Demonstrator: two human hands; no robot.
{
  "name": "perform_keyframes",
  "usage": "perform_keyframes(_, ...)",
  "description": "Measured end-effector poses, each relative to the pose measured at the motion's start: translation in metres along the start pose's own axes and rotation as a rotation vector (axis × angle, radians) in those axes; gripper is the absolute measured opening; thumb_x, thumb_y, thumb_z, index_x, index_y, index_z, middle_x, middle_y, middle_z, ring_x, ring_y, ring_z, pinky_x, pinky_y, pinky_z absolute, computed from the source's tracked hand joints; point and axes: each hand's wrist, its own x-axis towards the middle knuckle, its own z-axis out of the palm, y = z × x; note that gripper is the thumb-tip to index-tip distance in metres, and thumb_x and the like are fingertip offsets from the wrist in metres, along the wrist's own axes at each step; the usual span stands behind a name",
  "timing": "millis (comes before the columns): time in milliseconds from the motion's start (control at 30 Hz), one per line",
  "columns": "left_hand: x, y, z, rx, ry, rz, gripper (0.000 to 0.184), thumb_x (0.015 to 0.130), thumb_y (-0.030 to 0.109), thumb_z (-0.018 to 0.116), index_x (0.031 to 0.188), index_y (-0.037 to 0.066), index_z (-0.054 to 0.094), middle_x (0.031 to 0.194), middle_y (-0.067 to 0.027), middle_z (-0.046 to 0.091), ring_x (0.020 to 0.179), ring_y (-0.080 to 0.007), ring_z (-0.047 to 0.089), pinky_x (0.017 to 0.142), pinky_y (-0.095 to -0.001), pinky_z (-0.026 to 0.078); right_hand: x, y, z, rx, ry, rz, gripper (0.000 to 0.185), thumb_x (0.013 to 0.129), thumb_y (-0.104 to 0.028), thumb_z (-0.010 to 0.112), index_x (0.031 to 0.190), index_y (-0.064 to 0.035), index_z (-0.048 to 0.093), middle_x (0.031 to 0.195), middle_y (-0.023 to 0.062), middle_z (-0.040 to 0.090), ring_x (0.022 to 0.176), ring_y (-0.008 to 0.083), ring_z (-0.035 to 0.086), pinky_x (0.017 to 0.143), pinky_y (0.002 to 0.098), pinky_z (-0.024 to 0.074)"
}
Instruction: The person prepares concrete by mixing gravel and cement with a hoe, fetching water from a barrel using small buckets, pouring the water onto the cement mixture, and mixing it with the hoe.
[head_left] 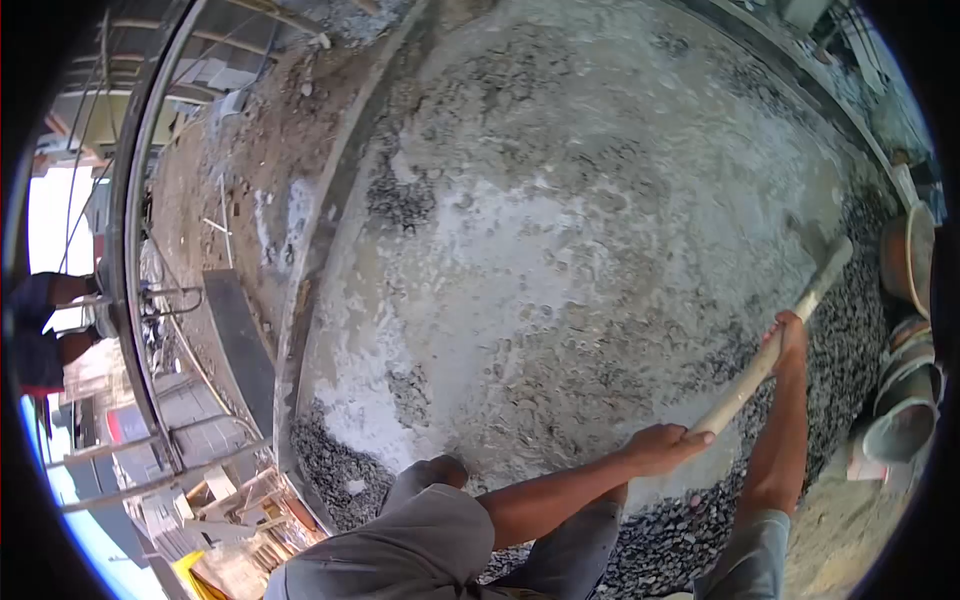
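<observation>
A long pale wooden handle (745, 388) runs diagonally at the right, over wet grey concrete mix (520, 250). My left hand (662, 450) is closed round its lower end, near my knees. Farther up the handle, my right hand (787, 335) is wrapped round the wood. Whatever tool head the handle may have cannot be made out; its far end lies near the mix's right side. Dark gravel (840, 320) lies beneath and beyond my right hand, and more gravel (660, 540) is by my legs.
A raised edge (322, 230) bounds the mix on the left, another (800, 75) at the upper right. Buckets (902, 430) and a round pan (905, 260) stand at the far right. Beyond a metal frame (130, 220) at the left, another person (45, 335) is partly visible.
</observation>
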Motion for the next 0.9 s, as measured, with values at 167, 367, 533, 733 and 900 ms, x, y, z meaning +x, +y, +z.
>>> perform_keyframes(167,-0.036,-0.004,0.001,0.19,-0.082,-0.005,0.078,0.084,0.072,0.031,0.085,0.001,0.064,0.071,-0.0144,0.059,0.076,-0.0312,0.061,0.07,-0.0417,0.046,-0.033,0.038,-0.019,0.112,-0.026,-0.04,0.012,0.072,-0.02,0.054,0.069,-0.0131,0.044,0.056,0.0005,0.042,0.044,0.0165,0.042,0.044,0.0319,0.0395)
perform_keyframes(367,-0.097,-0.049,0.018,-0.09,0.042,-0.005,0.076,0.084,0.069,0.034,0.073,0.0,0.062,0.061,-0.0151,0.059,0.057,-0.0296,0.061,0.06,-0.0405,0.048,-0.052,0.083,-0.017,0.015,-0.078,0.013,0.011,0.077,-0.021,0.05,0.071,-0.0144,0.044,0.06,0.0024,0.042,0.047,0.0175,0.041,0.046,0.033,0.0389)
perform_keyframes(533,-0.167,-0.063,-0.005,0.059,-0.013,-0.015,0.078,0.084,0.072,0.03,0.078,0.0,0.061,0.055,-0.0086,0.054,0.059,-0.0262,0.06,0.062,-0.039,0.047,-0.104,0.125,0.0,0.091,-0.147,0.053,0.011,0.076,-0.023,0.05,0.076,-0.0146,0.043,0.061,0.0034,0.041,0.047,0.0191,0.04,0.047,0.0356,0.04)
perform_keyframes(733,-0.267,-0.075,-0.04,-0.01,-0.056,-0.103,0.073,0.082,0.07,0.038,0.074,0.001,0.06,0.054,-0.0074,0.054,0.061,-0.0231,0.062,0.061,-0.0372,0.047,-0.168,0.189,0.031,0.005,-0.103,0.081,0.014,0.069,-0.023,0.052,0.072,-0.0133,0.043,0.059,0.0048,0.042,0.048,0.0232,0.045,0.047,0.0376,0.0398)
perform_keyframes(900,-0.309,-0.125,-0.038,0.075,0.07,0.057,0.069,0.077,0.066,0.051,0.076,-0.002,0.064,0.056,-0.0098,0.057,0.056,-0.0243,0.061,0.054,-0.0364,0.047,-0.216,0.227,0.044,-0.018,-0.18,0.105,0.012,0.076,-0.024,0.047,0.072,-0.0148,0.042,0.06,0.003,0.042,0.049,0.0205,0.043,0.05,0.036,0.0402)
